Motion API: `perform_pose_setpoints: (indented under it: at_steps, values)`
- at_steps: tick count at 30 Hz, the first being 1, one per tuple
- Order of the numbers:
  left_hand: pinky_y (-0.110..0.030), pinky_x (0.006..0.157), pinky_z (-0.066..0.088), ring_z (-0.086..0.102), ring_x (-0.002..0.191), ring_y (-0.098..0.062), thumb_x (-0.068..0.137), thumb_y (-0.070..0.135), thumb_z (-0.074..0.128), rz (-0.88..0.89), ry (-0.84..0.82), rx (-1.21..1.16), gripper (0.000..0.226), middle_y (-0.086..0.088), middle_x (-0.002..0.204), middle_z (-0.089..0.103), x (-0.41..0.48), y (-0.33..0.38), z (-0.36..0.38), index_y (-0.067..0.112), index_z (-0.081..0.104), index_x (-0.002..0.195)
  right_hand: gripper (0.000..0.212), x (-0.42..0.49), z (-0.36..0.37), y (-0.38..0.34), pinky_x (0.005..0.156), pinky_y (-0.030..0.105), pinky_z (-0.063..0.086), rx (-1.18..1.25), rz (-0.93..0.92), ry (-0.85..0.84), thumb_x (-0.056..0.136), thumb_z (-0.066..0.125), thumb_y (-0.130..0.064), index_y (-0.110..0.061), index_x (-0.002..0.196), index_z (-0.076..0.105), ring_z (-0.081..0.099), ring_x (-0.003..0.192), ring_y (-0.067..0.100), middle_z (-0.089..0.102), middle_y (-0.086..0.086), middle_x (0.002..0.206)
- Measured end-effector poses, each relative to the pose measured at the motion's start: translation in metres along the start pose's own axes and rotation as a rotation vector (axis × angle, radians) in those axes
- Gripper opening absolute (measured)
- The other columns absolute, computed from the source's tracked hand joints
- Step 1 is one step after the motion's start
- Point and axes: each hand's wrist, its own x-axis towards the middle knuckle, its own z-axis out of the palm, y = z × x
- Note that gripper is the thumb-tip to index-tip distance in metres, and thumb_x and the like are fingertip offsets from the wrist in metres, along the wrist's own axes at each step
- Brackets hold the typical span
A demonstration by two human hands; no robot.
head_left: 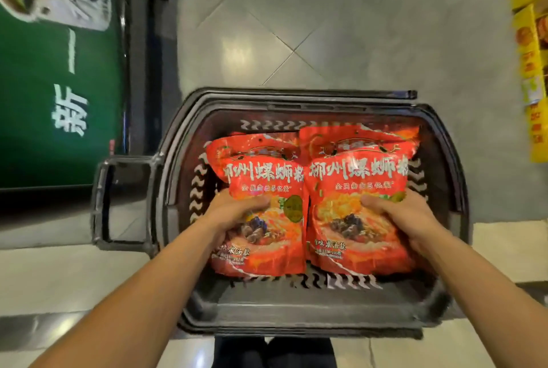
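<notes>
Left packet [264, 172] and right packet [358, 172], red noodle pouches, lie side by side with edges touching, within the rim of the shopping basket [296, 318]. The left hand [237, 209] pinches the left packet with its thumb across the front, and the right hand [400, 213] does likewise. Judged light, soft and crinkly, with slippery film; grip at the lower side edges. The basket stands on the tiled floor [267, 26].

Two packets [261, 189] side by side in basket [296, 313]
</notes>
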Motion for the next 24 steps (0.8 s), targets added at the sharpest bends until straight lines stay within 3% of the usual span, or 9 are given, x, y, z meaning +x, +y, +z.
perform_pose_setpoints:
  at_steps: [3, 5, 6, 8, 11, 13, 16, 19, 24]
  values:
    - [-0.038, 0.095, 0.055, 0.073, 0.099, -0.019, 0.07, 0.02, 0.09, 0.044, 0.024, -0.011, 0.041, 0.0, 0.105, 0.077, 0.016, -0.01, 0.002, 0.023, 0.069, 0.105, 0.089, 0.016, 0.003, 0.016, 0.088, 0.045, 0.057, -0.102, 0.045, -0.02, 0.045, 0.096, -0.048, -0.02, 0.121, 0.061, 0.073, 0.093, 0.022, 0.075, 0.0, 0.107]
    - [-0.032, 0.087, 0.055, 0.07, 0.098, -0.019, 0.072, 0.026, 0.089, 0.084, 0.096, 0.058, 0.043, 0.0, 0.109, 0.073, 0.015, -0.014, 0.005, 0.023, 0.064, 0.106, 0.103, 0.01, 0.006, 0.017, 0.097, 0.046, 0.051, -0.26, 0.004, 0.118, 0.05, 0.094, -0.053, -0.018, 0.135, 0.048, 0.067, 0.104, 0.021, 0.067, 0.002, 0.122]
    - [-0.03, 0.085, 0.053, 0.067, 0.099, -0.018, 0.073, 0.032, 0.088, 0.114, 0.179, 0.158, 0.05, 0.0, 0.114, 0.07, 0.01, -0.014, 0.008, 0.02, 0.06, 0.113, 0.099, 0.004, 0.009, 0.016, 0.101, 0.044, 0.047, -0.38, -0.069, 0.219, 0.061, 0.091, -0.047, -0.015, 0.142, 0.042, 0.061, 0.111, 0.023, 0.061, 0.005, 0.13]
    - [-0.036, 0.096, 0.048, 0.057, 0.116, -0.022, 0.074, 0.043, 0.085, 0.261, 0.449, 0.427, 0.077, -0.006, 0.13, 0.058, -0.004, -0.019, 0.012, 0.015, 0.047, 0.134, 0.085, -0.018, 0.017, 0.013, 0.109, 0.048, 0.038, -0.643, -0.345, 0.422, 0.079, 0.079, -0.038, -0.011, 0.147, 0.036, 0.047, 0.129, 0.032, 0.049, 0.015, 0.141]
    - [-0.053, 0.115, 0.03, 0.035, 0.142, -0.035, 0.084, 0.05, 0.07, 0.678, 0.682, 0.885, 0.074, -0.016, 0.151, 0.041, -0.021, -0.02, 0.025, 0.016, 0.042, 0.143, 0.075, -0.041, 0.043, 0.015, 0.116, 0.059, 0.025, -0.98, -0.709, 0.463, 0.087, 0.054, -0.057, -0.017, 0.149, 0.038, 0.028, 0.145, 0.039, 0.033, 0.018, 0.156]
    - [-0.062, 0.116, 0.018, 0.024, 0.149, -0.039, 0.087, 0.06, 0.053, 0.821, 0.574, 1.175, 0.072, -0.014, 0.161, 0.03, -0.016, -0.022, 0.038, 0.025, 0.038, 0.149, 0.081, -0.034, 0.063, 0.024, 0.116, 0.063, 0.012, -1.147, -0.706, 0.343, 0.088, 0.037, -0.072, -0.03, 0.155, 0.025, 0.007, 0.151, 0.038, 0.013, 0.014, 0.165]
    - [-0.07, 0.115, 0.014, 0.016, 0.152, -0.039, 0.087, 0.072, 0.038, 0.778, 0.409, 1.409, 0.076, -0.01, 0.165, 0.022, 0.01, -0.033, 0.05, 0.034, 0.038, 0.153, 0.086, -0.009, 0.078, 0.043, 0.115, 0.07, 0.007, -1.272, -0.598, 0.286, 0.085, 0.021, -0.085, -0.038, 0.157, 0.01, -0.007, 0.151, 0.039, -0.005, 0.011, 0.166]
    - [-0.07, 0.115, 0.013, 0.011, 0.153, -0.038, 0.087, 0.074, 0.034, 0.737, 0.402, 1.435, 0.076, -0.011, 0.164, 0.024, 0.031, -0.046, 0.047, 0.034, 0.041, 0.151, 0.088, 0.011, 0.078, 0.063, 0.113, 0.07, 0.011, -1.288, -0.518, 0.337, 0.084, 0.02, -0.086, -0.038, 0.158, 0.01, -0.01, 0.151, 0.038, -0.007, 0.011, 0.166]
    - [-0.07, 0.115, 0.013, 0.01, 0.153, -0.038, 0.086, 0.072, 0.042, 0.852, 0.481, 1.381, 0.076, -0.009, 0.165, 0.022, 0.053, -0.063, 0.045, 0.035, 0.04, 0.152, 0.087, 0.023, 0.082, 0.078, 0.11, 0.071, 0.018, -1.212, -0.595, 0.375, 0.084, 0.026, -0.082, -0.036, 0.157, 0.017, -0.004, 0.152, 0.039, -0.001, 0.012, 0.167]
